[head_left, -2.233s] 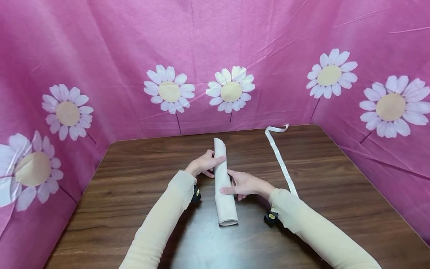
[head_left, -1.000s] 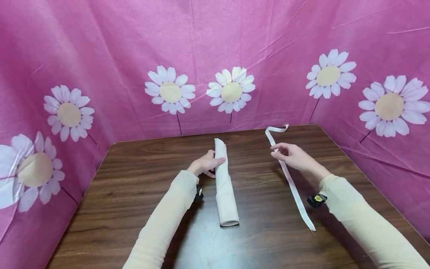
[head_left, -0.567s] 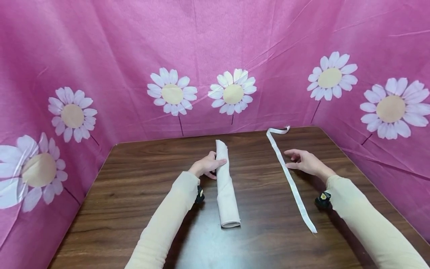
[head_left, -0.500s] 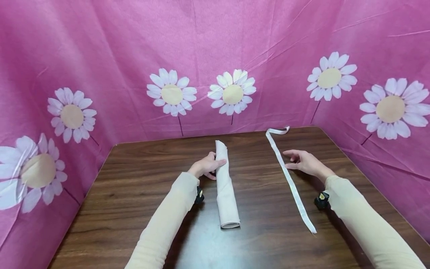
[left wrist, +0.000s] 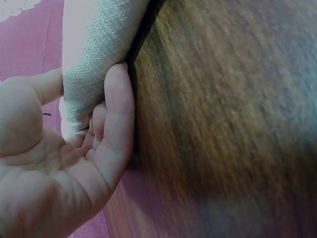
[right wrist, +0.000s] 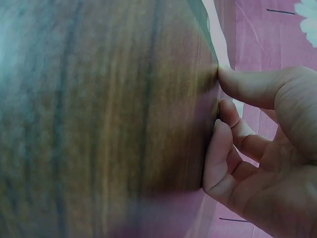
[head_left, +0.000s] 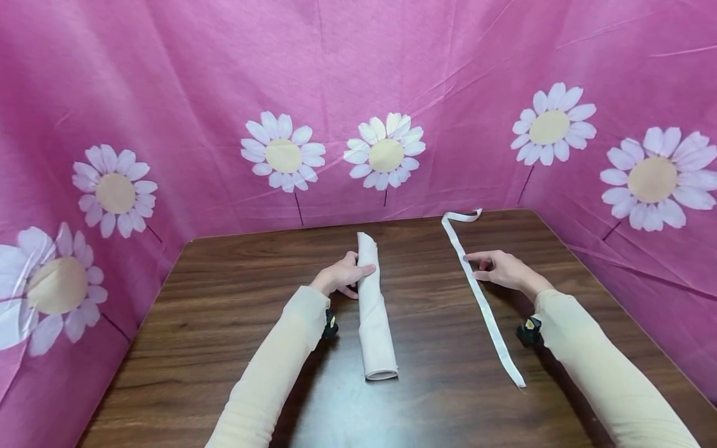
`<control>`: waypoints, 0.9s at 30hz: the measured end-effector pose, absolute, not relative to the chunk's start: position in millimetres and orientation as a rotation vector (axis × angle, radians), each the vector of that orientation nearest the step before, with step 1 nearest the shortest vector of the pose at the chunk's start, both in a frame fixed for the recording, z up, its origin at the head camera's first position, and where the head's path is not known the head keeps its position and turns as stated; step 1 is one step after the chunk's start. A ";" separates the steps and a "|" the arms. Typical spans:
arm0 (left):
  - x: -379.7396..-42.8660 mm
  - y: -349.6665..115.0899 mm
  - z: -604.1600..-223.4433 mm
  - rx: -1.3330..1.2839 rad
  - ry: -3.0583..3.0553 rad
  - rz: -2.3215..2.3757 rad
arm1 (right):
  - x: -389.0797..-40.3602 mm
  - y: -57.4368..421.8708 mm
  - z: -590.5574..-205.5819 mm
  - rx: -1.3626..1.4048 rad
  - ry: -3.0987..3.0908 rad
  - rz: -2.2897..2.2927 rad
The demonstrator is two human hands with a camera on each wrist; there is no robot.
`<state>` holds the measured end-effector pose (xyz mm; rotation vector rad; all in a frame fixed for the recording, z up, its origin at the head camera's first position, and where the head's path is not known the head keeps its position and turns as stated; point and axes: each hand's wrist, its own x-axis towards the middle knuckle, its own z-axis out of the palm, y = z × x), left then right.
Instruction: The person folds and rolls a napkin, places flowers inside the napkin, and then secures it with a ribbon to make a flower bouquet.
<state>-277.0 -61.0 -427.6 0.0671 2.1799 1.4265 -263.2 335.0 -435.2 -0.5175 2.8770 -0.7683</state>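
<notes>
A rolled-up piece of off-white cloth (head_left: 374, 323) lies lengthwise in the middle of the table. My left hand (head_left: 342, 274) holds it near its far end, thumb over the top. In the left wrist view the woven cloth roll (left wrist: 94, 44) sits between the thumb and the curled fingers. To the right, a long white ribbon (head_left: 488, 308) stretches across the table, its far end bent sideways. My right hand (head_left: 501, 269) is at the ribbon's right edge, index fingertip and thumb touching it. The right wrist view shows thumb and fingertips apart, beside the white ribbon (right wrist: 218, 34).
The brown wood-grain table (head_left: 246, 311) carries both things. A pink curtain (head_left: 336, 74) with printed daisies hangs behind it and along both sides. Each wrist wears a small black camera, such as the right one (head_left: 529, 331).
My right hand has left the cloth roll, gone over to the ribbon, drawn back slightly to its right side, then come in against its edge. The left hand stays on the roll.
</notes>
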 end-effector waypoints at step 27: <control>-281.5 -61.7 -431.0 0.059 2.167 1.404 | -264.8 335.5 -439.9 -0.533 2.855 -0.959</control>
